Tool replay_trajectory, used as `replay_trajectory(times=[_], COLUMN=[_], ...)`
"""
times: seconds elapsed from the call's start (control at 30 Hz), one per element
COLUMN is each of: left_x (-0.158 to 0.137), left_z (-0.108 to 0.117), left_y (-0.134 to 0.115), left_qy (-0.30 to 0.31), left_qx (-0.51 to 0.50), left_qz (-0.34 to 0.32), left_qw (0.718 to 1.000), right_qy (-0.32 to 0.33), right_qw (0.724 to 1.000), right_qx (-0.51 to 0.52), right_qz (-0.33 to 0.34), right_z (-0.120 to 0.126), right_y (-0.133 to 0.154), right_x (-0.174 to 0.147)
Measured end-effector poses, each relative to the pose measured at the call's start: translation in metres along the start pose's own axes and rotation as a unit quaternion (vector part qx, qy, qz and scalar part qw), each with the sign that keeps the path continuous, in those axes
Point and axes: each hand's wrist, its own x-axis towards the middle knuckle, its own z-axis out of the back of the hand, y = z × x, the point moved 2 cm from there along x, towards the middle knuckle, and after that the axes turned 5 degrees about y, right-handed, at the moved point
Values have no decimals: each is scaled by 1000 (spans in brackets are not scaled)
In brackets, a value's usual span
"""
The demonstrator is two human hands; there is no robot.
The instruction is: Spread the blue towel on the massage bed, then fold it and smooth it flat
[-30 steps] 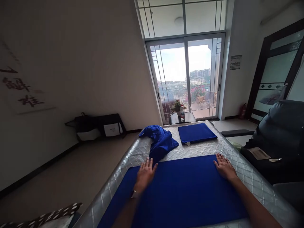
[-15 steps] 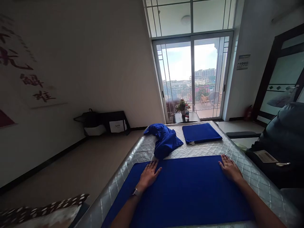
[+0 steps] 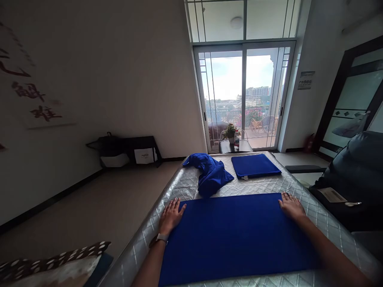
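A flat, smooth blue cloth (image 3: 233, 235) lies spread across the silver quilted mattress (image 3: 179, 187). My left hand (image 3: 171, 217), with a watch (image 3: 162, 238) on its wrist, rests palm down on the cloth's far left corner, fingers stretched toward the mattress. At the far right corner, my right hand (image 3: 292, 205) lies flat with its fingers extended. Just beyond the cloth is a crumpled blue cloth (image 3: 212, 175). A neatly folded blue cloth (image 3: 255, 165) with a small white tag sits farther back on the right.
A small table (image 3: 224, 147) with a potted plant (image 3: 231, 130) and a bottle (image 3: 236, 139) stands before the glass sliding door. A dark chair (image 3: 359, 171) is to the right. Bags (image 3: 115, 151) rest by the left wall, and a polka-dot pillow (image 3: 74, 257) is at lower left.
My left hand has moved left to the cloth's corner. The cloth's left edge now lies farther right, showing more mattress. My right hand stays at the right corner.
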Motion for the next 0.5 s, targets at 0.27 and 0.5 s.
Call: replay_trajectory(times=[0.27,0.5], left_x=[-2,-1], left_z=[4,2], left_y=[-1,2], left_qy=[3,13], left_qx=[-2,13], left_qz=[10,-1], left_qw=[1000,1000], right_qy=[9,59], right_qw=[964,943], right_qx=[47,107], right_qz=[263,308], right_z=[-6,-23], right_y=[201,213], right_x=[-42,-43])
